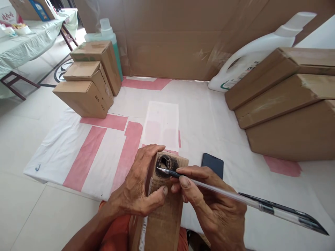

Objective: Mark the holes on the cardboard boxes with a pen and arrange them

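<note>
Desk point(199, 115) draped in white cloth with pink bands, standing on a pale tiled floor point(49, 216); a second desk point(34, 45) appears at upper left. A cardboard panel point(167, 42) bounds the far edge, and leaning boxes border the sides: left row point(81, 97), right row point(282, 104). Between them lie a thin white sheet point(162, 120) and a dark phone point(212, 164), the latter just beside the right hand point(214, 205). Before the near edge, the left hand point(136, 183) clasps a cardboard box point(164, 212); the right pinches a pen point(222, 191), tip beside the box's blackened hole.
</note>
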`<state>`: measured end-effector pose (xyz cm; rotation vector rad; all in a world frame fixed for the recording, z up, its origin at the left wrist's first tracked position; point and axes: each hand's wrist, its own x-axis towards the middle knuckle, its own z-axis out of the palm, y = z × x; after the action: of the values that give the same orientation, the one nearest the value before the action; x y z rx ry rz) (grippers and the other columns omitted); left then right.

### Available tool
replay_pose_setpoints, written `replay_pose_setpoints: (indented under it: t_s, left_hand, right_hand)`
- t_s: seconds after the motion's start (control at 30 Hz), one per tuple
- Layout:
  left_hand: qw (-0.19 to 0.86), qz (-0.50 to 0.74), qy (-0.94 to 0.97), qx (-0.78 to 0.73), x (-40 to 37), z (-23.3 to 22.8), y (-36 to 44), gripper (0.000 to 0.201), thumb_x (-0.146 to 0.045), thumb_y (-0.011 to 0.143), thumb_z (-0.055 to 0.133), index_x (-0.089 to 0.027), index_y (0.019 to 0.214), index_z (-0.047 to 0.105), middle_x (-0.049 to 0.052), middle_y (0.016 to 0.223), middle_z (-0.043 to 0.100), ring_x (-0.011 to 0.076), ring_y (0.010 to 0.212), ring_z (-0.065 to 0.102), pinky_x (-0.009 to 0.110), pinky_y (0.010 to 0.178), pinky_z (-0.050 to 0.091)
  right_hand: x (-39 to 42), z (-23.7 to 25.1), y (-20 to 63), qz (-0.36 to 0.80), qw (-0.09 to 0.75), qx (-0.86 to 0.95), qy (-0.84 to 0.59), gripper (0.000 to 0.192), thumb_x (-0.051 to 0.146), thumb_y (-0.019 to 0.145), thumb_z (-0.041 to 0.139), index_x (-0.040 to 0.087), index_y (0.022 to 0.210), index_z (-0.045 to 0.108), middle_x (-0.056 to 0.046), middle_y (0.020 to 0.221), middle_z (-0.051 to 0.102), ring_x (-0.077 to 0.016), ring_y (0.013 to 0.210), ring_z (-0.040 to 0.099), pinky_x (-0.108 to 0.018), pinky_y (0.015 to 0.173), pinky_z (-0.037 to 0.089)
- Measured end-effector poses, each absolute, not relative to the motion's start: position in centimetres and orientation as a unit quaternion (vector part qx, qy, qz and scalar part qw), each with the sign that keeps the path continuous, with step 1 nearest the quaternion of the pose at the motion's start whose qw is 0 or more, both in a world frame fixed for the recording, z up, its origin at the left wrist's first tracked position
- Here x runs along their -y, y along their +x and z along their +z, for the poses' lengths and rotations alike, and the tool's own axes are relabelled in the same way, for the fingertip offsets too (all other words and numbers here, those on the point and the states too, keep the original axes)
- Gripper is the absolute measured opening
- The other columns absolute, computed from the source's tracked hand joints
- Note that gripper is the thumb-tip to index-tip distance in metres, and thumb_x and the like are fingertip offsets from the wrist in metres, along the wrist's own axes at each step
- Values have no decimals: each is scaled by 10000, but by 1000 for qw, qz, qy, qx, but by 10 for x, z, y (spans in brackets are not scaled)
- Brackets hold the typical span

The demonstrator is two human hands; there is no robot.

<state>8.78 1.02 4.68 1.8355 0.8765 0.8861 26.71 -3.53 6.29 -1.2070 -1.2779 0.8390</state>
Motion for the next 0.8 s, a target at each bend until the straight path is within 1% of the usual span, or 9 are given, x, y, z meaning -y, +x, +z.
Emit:
replay_pose_setpoints:
  t_s: [0.27, 0.4, 0.47, 0.53, 0.6, 0.63, 0.67, 0.7, 0.8]
  left_hand:
    - [446, 359, 737, -358, -9, 43, 85, 773, -295, 847, 675, -240, 1549, 357, 138, 1519, 466, 350, 1434, 434, 530, 1225, 351]
    - [443, 358, 739, -359, -11, 41, 85, 792, -298, 833, 682, -245, 1553, 356, 134, 1523, 461, 354, 1436, 436, 543, 1222, 352]
    - [444, 355, 740, -360, -12, 39, 85, 788, -314, 841, 680, -256, 1557, 356, 122, 1533, 457, 350, 1447, 431, 532, 1227, 350]
    - [447, 350, 737, -368, -12, 37, 84, 769, -336, 863, 674, -270, 1562, 360, 113, 1545, 453, 345, 1450, 437, 518, 1225, 360]
    - [446, 344, 730, -388, -11, 35, 80, 742, -359, 893, 662, -280, 1568, 365, 108, 1564, 448, 346, 1457, 440, 510, 1219, 373]
    - [445, 341, 725, -401, -11, 34, 78, 731, -373, 905, 659, -281, 1570, 370, 107, 1573, 446, 349, 1461, 441, 511, 1219, 375]
    - [444, 340, 718, -414, -11, 33, 75, 720, -390, 915, 658, -279, 1569, 378, 106, 1580, 447, 353, 1461, 445, 516, 1222, 373]
    - [444, 340, 710, -429, -11, 31, 71, 713, -409, 921, 659, -277, 1567, 387, 105, 1585, 450, 359, 1458, 449, 526, 1226, 367]
    - [442, 341, 684, -469, -13, 28, 63, 698, -457, 928, 665, -284, 1555, 412, 95, 1585, 467, 376, 1439, 469, 564, 1232, 349]
  right_hand:
    - [36, 66, 285, 320, 531, 562, -548, 127, 257, 999, 674, 254, 882, 724, 14, 669, 667, -124, 538, 622, -207, 423, 433]
    - [24, 67, 290, 321, 547, 534, -559, 127, 270, 1008, 685, 235, 889, 710, 23, 676, 674, -110, 535, 623, -191, 440, 457]
    - [12, 67, 289, 328, 563, 529, -544, 99, 284, 1010, 690, 231, 929, 713, 14, 757, 708, -113, 602, 660, -200, 521, 517]
    - [-5, 66, 288, 328, 594, 510, -528, 112, 326, 1017, 680, 227, 965, 688, -24, 983, 750, -138, 745, 715, -239, 626, 570]
    - [-23, 61, 292, 322, 619, 477, -534, 158, 381, 1042, 623, 228, 1003, 618, -60, 1162, 729, -166, 834, 733, -271, 643, 572]
    - [-32, 56, 296, 314, 609, 469, -558, 164, 386, 1057, 587, 229, 1013, 574, -66, 1150, 728, -170, 819, 728, -275, 628, 556]
    - [-38, 50, 300, 305, 562, 480, -601, 154, 377, 1072, 550, 232, 1023, 535, -58, 1076, 734, -169, 781, 716, -274, 617, 533]
    - [-43, 43, 305, 295, 479, 504, -655, 134, 353, 1079, 528, 230, 1027, 514, -44, 979, 733, -171, 746, 700, -275, 622, 508]
    - [-44, 20, 311, 270, 192, 560, -759, 81, 278, 1058, 569, 203, 1036, 547, -48, 837, 723, -214, 762, 691, -305, 681, 448]
